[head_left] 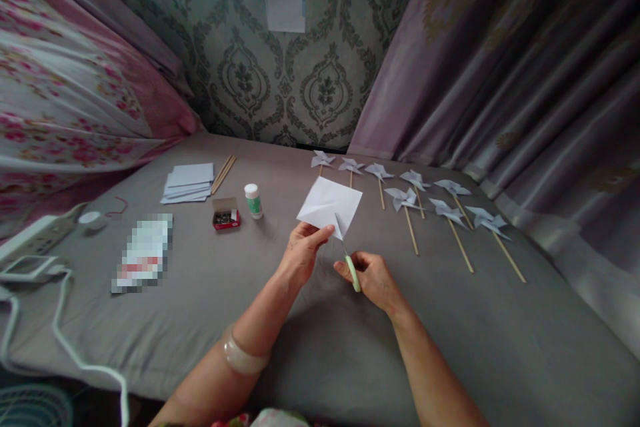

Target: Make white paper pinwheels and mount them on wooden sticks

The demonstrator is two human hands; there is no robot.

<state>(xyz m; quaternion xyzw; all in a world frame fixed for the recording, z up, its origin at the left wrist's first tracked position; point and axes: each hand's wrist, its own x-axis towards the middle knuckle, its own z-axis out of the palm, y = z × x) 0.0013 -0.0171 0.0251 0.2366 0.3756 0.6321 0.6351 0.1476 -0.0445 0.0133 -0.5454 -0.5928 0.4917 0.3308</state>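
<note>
A square sheet of white paper (327,200) is pinched at its lower left edge by my left hand (303,250), thumb on top. My right hand (373,277) is closed round the pale green handle of a pair of scissors (352,272). Their blades reach up over the sheet's lower corner, one blade lying on the visible face. Faint crease lines cross the paper. To the right of the sheet lie several white paper pinwheels (404,199) on wooden sticks, in two rough rows.
At the left are a stack of white paper (187,183), wooden sticks (223,175), an open red box of small metal pieces (227,217) and a white-capped green bottle (254,202). A blurred packet (145,252) and a power strip (37,240) with cables lie farther left.
</note>
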